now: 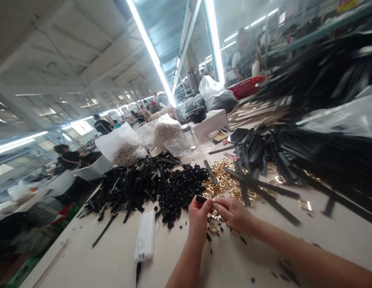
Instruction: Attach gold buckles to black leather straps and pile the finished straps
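Note:
My left hand (200, 212) is closed around a short black strap (200, 199), whose end sticks out above the fingers. Close against it, my right hand (234, 214) is pinched at the fingertips; what lies between them is too small to make out. Both hands meet just in front of a heap of gold metal buckles (223, 176). Left of the hands is a pile of small black pieces (181, 188). Farther left lies a heap of black straps with gold buckles (128, 182).
A white power bank (145, 236) with a black cable lies left of my hands. Long black strips (264, 148) cover the right side. Behind stand plastic bags of small beige pieces (167, 134), a glass jar (188, 136) and a white box (211, 124). A co-worker (67, 156) is at far left.

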`<state>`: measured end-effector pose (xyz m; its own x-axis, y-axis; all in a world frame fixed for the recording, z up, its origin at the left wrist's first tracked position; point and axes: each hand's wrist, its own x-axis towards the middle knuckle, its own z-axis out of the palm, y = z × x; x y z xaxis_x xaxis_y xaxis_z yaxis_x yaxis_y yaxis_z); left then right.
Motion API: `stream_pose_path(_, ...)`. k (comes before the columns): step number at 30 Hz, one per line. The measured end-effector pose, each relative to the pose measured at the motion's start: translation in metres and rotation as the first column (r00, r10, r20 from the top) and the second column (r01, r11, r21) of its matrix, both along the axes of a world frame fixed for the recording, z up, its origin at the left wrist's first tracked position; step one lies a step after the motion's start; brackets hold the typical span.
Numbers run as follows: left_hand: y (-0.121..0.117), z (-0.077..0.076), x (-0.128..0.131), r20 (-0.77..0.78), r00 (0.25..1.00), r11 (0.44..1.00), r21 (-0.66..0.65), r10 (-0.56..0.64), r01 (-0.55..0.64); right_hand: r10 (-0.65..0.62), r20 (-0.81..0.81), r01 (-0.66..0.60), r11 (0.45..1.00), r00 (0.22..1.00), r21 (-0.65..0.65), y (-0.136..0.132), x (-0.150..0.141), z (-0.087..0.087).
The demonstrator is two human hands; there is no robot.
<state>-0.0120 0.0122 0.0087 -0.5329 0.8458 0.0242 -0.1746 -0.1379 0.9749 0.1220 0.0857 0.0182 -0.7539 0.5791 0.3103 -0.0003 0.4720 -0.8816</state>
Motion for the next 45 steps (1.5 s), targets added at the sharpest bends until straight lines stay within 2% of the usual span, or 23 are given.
stream_pose_path(3, -0.003, 0.003, -0.001, 0.006, 0.997, 0.997, 0.022, -0.078, 0.078, -0.008, 0.002, 0.008, 0.994, 1.0, -0.107, 0.0, 0.0, -0.001)
stream_pose_path(5, -0.005, 0.006, -0.001, -0.01, 0.993, 0.992, 0.037, -0.12, 0.121, -0.02, -0.009, 0.019, 0.992, 1.0, -0.128, 0.001, 0.0, -0.001)
stream_pose_path(9, -0.006, 0.009, 0.0, -0.02, 0.995, 0.992, 0.073, -0.1, 0.101, -0.034, -0.004, 0.033, 0.996, 0.999, -0.088, 0.002, 0.0, -0.003)
stream_pose_path(18, 0.003, 0.003, 0.007, -0.012, 1.0, 0.995, 0.098, -0.014, 0.016, -0.124, 0.022, 0.121, 0.985, 0.992, 0.121, 0.003, 0.0, -0.008)
stream_pose_path(23, 0.0, 0.01, 0.01, -0.083, 0.996, 0.995, 0.102, 0.03, -0.021, -0.172, 0.045, 0.164, 0.976, 0.984, 0.141, 0.005, -0.002, -0.008)
stream_pose_path(28, -0.005, 0.013, 0.007, -0.172, 0.984, 0.994, 0.095, -0.042, 0.059, -0.174, 0.036, 0.17, 0.981, 0.984, 0.092, 0.011, 0.0, -0.008)
stream_pose_path(30, -0.005, 0.013, 0.005, -0.135, 0.987, 0.994, 0.053, -0.084, 0.092, -0.158, 0.038, 0.154, 0.984, 0.987, 0.096, 0.013, 0.002, -0.008)
stream_pose_path(34, -0.005, 0.011, -0.001, 0.049, 0.982, 0.983, 0.014, -0.182, 0.182, -0.09, 0.071, 0.077, 0.983, 0.993, 0.166, 0.012, 0.004, -0.006)
stream_pose_path(38, -0.006, 0.012, -0.008, 0.232, 0.912, 0.932, -0.055, -0.338, 0.359, 0.024, 0.099, -0.043, 0.98, 0.995, 0.196, 0.01, 0.007, 0.001)
stream_pose_path(40, -0.008, 0.014, -0.011, 0.261, 0.889, 0.905, -0.102, -0.376, 0.413, 0.075, 0.12, -0.098, 0.976, 0.99, 0.193, 0.01, 0.009, 0.003)
stream_pose_path(42, -0.01, 0.016, -0.013, 0.256, 0.89, 0.9, -0.126, -0.378, 0.418, 0.098, 0.147, -0.126, 0.972, 0.984, 0.197, 0.01, 0.011, 0.005)
stream_pose_path(45, -0.012, 0.017, -0.016, 0.267, 0.879, 0.895, -0.101, -0.395, 0.433, 0.1, 0.161, -0.137, 0.962, 0.982, 0.237, 0.011, 0.012, 0.003)
